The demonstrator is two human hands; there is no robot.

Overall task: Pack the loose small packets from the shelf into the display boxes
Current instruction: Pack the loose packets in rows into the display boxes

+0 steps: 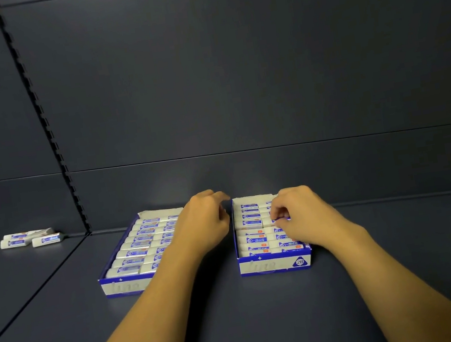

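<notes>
Pinching a small packet in the right display box, the right hand has its grip curled. Beside it, the left hand hovers relaxed over the left display box. Far leftward, loose packets lie on the shelf.

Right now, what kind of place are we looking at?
Probably a shop's shelving bay: dark metal shelf with a slotted upright and back panel, two display boxes of small packets, and loose packets lying far left.
</notes>
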